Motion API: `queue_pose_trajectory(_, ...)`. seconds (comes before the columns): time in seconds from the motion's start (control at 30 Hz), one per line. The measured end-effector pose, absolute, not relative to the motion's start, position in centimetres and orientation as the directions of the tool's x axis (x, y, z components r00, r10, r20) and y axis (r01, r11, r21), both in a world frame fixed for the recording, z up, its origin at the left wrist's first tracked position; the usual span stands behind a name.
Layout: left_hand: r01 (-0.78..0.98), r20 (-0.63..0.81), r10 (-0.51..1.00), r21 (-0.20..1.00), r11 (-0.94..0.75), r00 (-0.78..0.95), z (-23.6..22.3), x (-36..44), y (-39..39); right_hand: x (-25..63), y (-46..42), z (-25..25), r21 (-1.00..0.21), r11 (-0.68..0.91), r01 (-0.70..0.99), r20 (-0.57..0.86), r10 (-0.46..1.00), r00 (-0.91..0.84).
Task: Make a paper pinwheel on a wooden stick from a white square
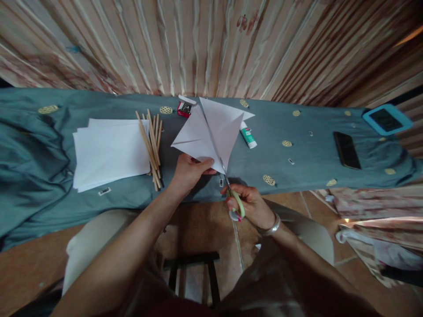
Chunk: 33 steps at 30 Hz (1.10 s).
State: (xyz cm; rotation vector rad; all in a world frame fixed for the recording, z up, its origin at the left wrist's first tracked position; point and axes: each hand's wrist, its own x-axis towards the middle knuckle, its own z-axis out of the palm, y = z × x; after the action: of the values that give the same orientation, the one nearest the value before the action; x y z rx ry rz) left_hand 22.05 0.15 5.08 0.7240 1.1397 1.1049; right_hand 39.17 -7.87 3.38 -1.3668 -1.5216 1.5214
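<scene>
My left hand point(193, 171) pinches the near edge of a white sheet of paper point(194, 130), thumb on top. Creases and cut slits run through the sheet, parting it into pointed flaps. In my right hand point(251, 203) is a pair of scissors point(237, 203) with pale green handles, fingers through the loops. Their blades meet the paper's near corner; how far apart the blades stand is hard to make out. A green and white glue stick point(248, 135) lies just right of the paper. Behind its left side sits a small red box point(185, 108) with its lid up.
On the left, a stack of white paper point(109, 154) lies with several wooden sticks point(152, 145) over its right edge. A black phone point(346, 149) and a blue-framed tablet point(386, 119) rest at the right. A pleated curtain point(185, 48) hangs behind the cloth-covered table point(297, 163).
</scene>
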Motion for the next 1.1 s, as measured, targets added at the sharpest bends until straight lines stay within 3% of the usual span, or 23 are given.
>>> queue_pose_trajectory(1.1, -0.291, -0.316, 0.942, 0.896, 0.337, 0.115, 4.64, 22.14, -0.22, 38.81, -7.58, 3.92, -0.953, -0.214, 0.216, -0.268, 0.928, -0.259)
